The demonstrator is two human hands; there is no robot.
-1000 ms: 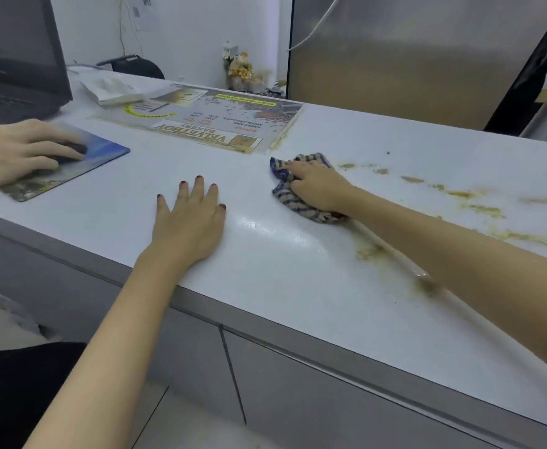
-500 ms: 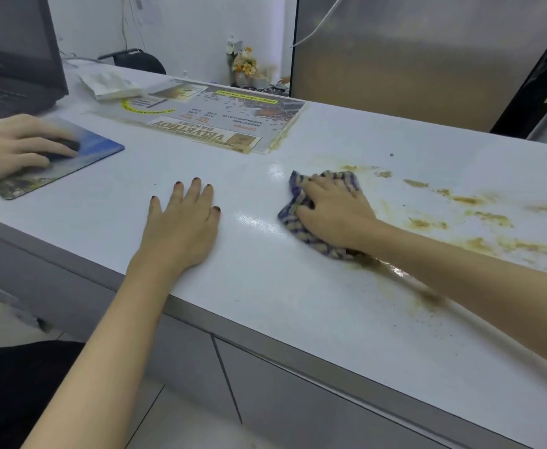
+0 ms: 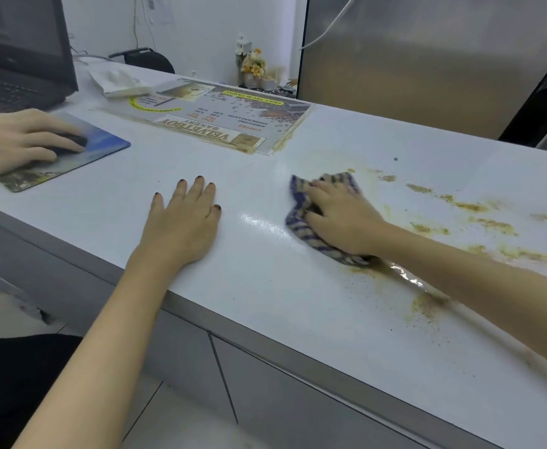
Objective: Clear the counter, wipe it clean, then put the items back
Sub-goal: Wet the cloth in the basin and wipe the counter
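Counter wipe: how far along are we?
Done: the counter between the hands looks clean and glossy. In hand: right hand presses the striped cloth beside the stains; left hand lies flat. Left: those yellow-brown stains, the menu sheet and mouse pad not cleared, then putting items back.

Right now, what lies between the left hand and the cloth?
Head view: only bare counter between the left hand and the cloth, with a wet sheen beside the cloth.
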